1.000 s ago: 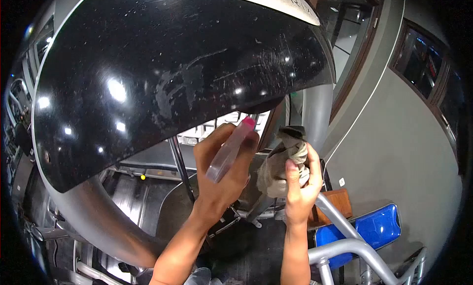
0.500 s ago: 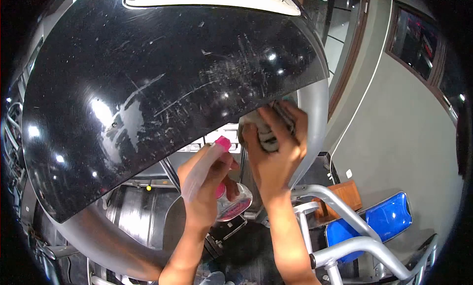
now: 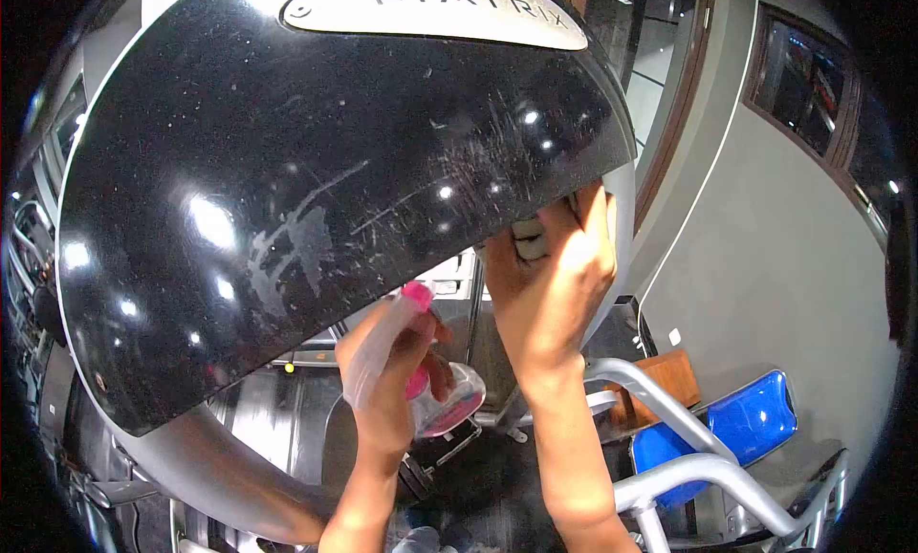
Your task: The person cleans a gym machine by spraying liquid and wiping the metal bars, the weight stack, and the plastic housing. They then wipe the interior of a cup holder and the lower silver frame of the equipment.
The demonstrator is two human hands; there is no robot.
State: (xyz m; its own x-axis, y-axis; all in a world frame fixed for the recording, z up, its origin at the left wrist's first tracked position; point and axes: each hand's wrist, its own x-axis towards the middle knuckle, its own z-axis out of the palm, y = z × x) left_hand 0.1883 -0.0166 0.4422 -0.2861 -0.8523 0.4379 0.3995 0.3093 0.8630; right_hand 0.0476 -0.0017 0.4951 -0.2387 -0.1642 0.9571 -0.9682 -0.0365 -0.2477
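your left hand point(image 3: 387, 367) is curled shut around a clear spray bottle point(image 3: 451, 402) with a pink trigger, held low beneath the glossy black cover point(image 3: 335, 171) of the machine. your right hand point(image 3: 550, 285) is closed on a grey cloth point(image 3: 528, 239) and presses it against the cover's lower right edge, so only a bit of cloth shows between the fingers. a silver badge point(image 3: 440, 8) reading matrix sits at the cover's top. a blue seat point(image 3: 746, 427) and grey rails point(image 3: 684, 478) lie below right.

Grey wall point(image 3: 765, 266), dark windows point(image 3: 798, 94), blue seat point(image 3: 746, 424), wooden box point(image 3: 669, 381).
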